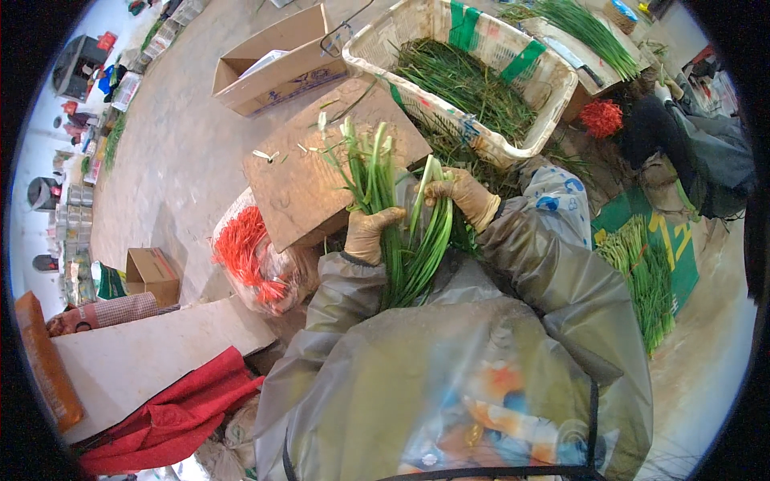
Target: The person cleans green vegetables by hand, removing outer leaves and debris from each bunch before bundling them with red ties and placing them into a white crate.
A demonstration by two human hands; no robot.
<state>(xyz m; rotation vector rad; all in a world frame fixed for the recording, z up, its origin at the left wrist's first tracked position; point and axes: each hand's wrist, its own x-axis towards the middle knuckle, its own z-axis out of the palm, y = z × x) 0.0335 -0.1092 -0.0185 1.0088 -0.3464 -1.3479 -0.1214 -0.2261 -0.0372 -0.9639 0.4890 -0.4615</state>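
My left hand [368,233], in a tan glove, is closed around a bundle of garlic chives [374,171]. Their pale cut ends point away from me, and the leaves hang down towards my lap. To its right, my right hand [464,193], gloved too, grips a few more chive stalks [434,225] near their white ends. The leaves of both bunches meet below my hands. Just beyond my left hand is a brown board [295,195] with a few pale scraps on it. Both forearms are in translucent grey sleeves.
A white plastic crate [415,99] holds loose greens. Red ties [243,249] lie left of the board, near an open cardboard box [283,78]. A knife [568,57] lies beside chives at upper right. Another person [713,147] sits at right, near bundled chives [649,282].
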